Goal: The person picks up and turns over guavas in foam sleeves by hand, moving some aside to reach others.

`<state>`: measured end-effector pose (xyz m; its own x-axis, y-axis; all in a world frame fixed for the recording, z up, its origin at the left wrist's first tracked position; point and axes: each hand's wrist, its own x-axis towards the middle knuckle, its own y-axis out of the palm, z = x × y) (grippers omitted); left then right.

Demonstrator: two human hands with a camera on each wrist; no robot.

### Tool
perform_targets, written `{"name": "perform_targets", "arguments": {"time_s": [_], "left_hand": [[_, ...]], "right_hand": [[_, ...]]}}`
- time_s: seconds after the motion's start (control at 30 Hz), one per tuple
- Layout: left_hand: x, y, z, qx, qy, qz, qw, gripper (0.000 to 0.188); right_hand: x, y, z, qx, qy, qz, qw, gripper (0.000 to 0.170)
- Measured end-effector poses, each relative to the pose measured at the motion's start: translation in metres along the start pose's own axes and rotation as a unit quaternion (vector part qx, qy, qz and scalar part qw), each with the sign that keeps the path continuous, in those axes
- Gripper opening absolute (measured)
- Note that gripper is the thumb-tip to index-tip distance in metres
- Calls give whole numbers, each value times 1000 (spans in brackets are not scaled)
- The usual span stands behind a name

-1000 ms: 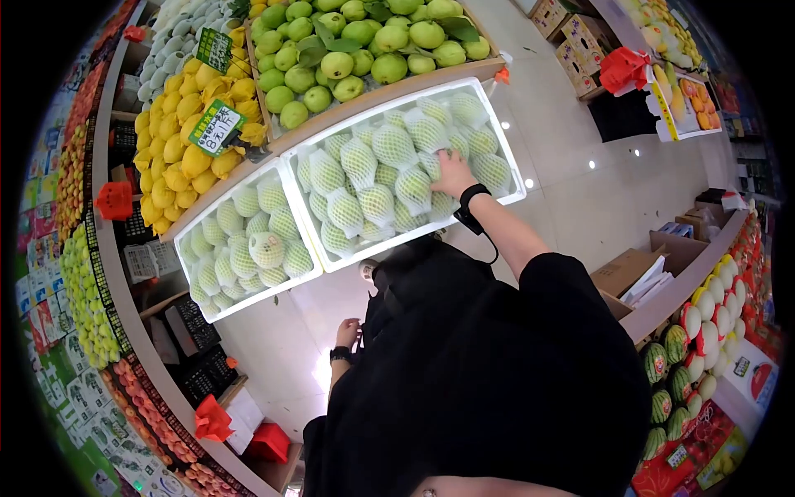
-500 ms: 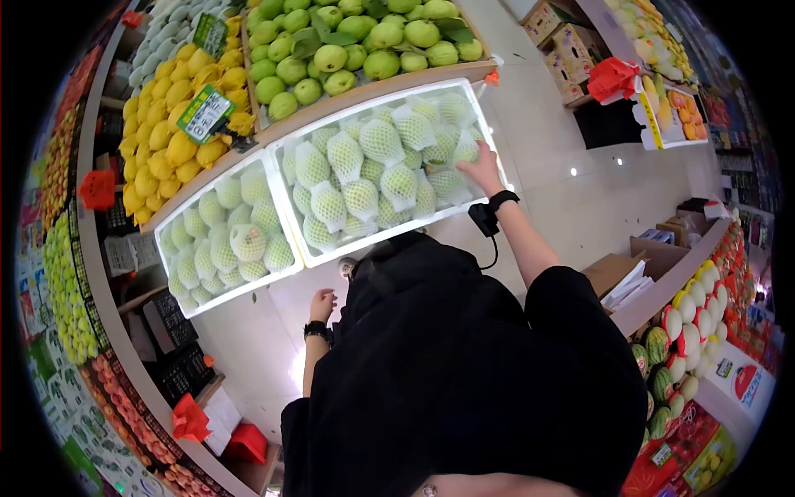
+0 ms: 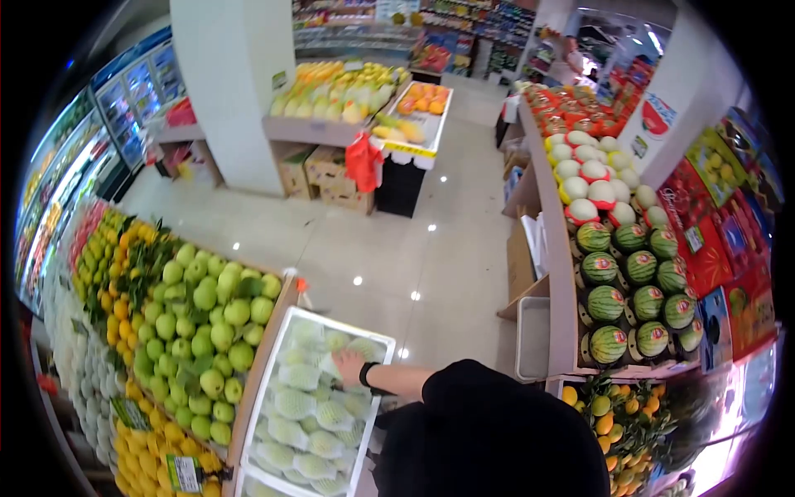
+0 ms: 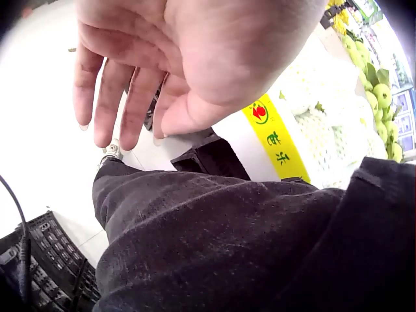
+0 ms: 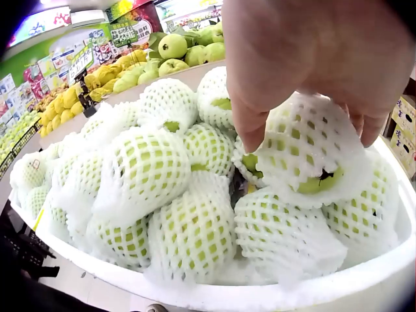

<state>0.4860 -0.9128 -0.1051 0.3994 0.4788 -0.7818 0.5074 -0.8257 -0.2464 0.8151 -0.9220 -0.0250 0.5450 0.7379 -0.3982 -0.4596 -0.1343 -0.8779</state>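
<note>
My right hand point(image 3: 349, 364) reaches into the white foam box point(image 3: 370, 422) of green guavas, near its far end. In the right wrist view, the fingers point(image 5: 250, 127) of that hand curl down around a guava point(image 5: 312, 156) in a white foam net, thumb side and fingertips on opposite sides of it. Other netted guavas point(image 5: 195, 227) lie packed beside and under it. My left hand point(image 4: 175, 58) hangs beside the dark trousers point(image 4: 214, 227) with loosely extended fingers and nothing in it, out of the head view.
Bare green guavas point(image 3: 203, 331) and yellow bagged fruit point(image 3: 153, 460) are piled left of the box. Watermelons point(image 3: 607, 303) and pale melons point(image 3: 592, 170) fill the stand across the tiled aisle point(image 3: 447, 273). A black crate point(image 4: 49, 260) stands on the floor near the left leg.
The head view has swung up and toward the right-hand aisle. My right hand has moved from guavas nearer the box's middle to those by its end. The left hand has left the head view.
</note>
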Motion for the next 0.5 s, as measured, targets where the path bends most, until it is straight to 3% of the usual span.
{"name": "perform_targets", "arguments": {"time_s": [0.1,0.2,0.23,0.37,0.4,0.43,0.5], "left_hand": [[6,-2,-17,17,14,11,1000,30],[-3,-8,-13,3,29,23,999,32],[-16,-10,-7,-8,31,27,999,33],[-74,-22,-4,-60,11,0,998,36],[-41,-15,60,28,101,-86,991,34],[-60,-12,51,19,91,-144,985,27],[-66,-13,82,-131,46,-126,982,25]], "right_hand": [[-14,-20,-6,52,-41,13,998,89],[12,28,-14,40,-45,-52,997,81],[14,39,-9,43,-53,-48,997,80],[14,-6,-7,100,-88,37,990,78],[15,-25,-2,104,-93,49,989,78],[47,-2,-23,93,-87,94,987,74],[60,-12,-17,103,-104,38,988,74]]}}
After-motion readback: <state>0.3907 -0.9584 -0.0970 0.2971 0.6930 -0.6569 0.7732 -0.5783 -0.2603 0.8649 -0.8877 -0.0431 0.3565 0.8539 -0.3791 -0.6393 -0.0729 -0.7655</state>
